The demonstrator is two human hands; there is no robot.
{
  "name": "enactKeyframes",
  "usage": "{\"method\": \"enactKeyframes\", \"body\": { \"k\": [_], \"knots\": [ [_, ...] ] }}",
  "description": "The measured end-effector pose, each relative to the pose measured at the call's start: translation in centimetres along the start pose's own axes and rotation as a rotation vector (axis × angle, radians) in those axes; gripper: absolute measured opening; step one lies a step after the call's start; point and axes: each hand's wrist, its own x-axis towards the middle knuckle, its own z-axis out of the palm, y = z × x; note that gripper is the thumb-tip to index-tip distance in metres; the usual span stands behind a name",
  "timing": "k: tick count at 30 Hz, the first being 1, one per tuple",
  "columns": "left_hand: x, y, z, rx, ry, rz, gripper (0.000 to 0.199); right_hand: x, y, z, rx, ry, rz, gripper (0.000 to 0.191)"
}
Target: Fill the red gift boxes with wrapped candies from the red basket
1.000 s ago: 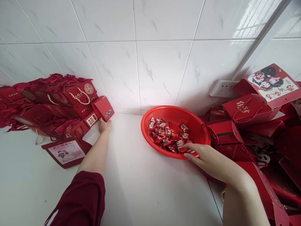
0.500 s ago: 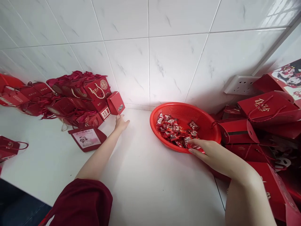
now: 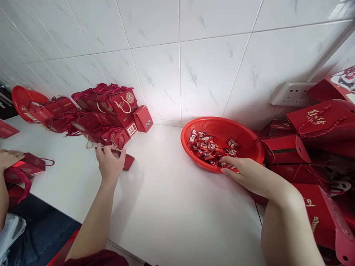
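My left hand (image 3: 111,162) is closed around the top of a small red gift box (image 3: 128,162) on the white table. The fingers lie along its top edge, thumb at the right, and the hand covers most of its front. At the right, my right hand (image 3: 246,171) reaches over the near rim of a red plastic basket (image 3: 203,123). Its thumb lies by the rim and its fingers inside, closed on the rim; the fingertips touch the red-wrapped candies (image 3: 208,147). Whether a candy is also in those fingers is hidden.
Red gift boxes (image 3: 111,107) are stacked against the tiled wall at the left. More red boxes (image 3: 313,122) crowd the right, below a wall socket (image 3: 292,93). At far left another person's hand (image 3: 9,159) touches a red box (image 3: 31,164); another red basket (image 3: 29,94) stands behind.
My left hand has moved left and nearer, from beside the stack onto the picture-fronted gift box. My right hand stays at the basket. The view has shifted left, bringing another person's hand into sight.
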Motion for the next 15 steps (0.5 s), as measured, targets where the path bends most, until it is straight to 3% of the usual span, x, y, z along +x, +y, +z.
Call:
{"method": "enactKeyframes", "body": {
  "k": [5, 7, 11, 15],
  "knots": [
    [0.2, 0.1, 2.0, -0.395, -0.111, 0.177, 0.023, -0.2, -0.1, 0.1, 0.008, 0.009, 0.008, 0.042],
    [0.4, 0.8, 3.4, -0.533, -0.128, 0.203, 0.030, -0.3, -0.1, 0.1, 0.005, 0.010, 0.013, 0.042],
    [1.4, 2.4, 6.6, -0.717, -0.140, 0.219, 0.062, 0.0, -0.1, 0.1, -0.016, 0.012, 0.010, 0.041],
    [5.1, 3.4, 9.0, -0.844, -0.061, 0.150, 0.066, 0.4, 0.4, 0.1, 0.000, 0.008, 0.021, 0.042]
  ]
}}
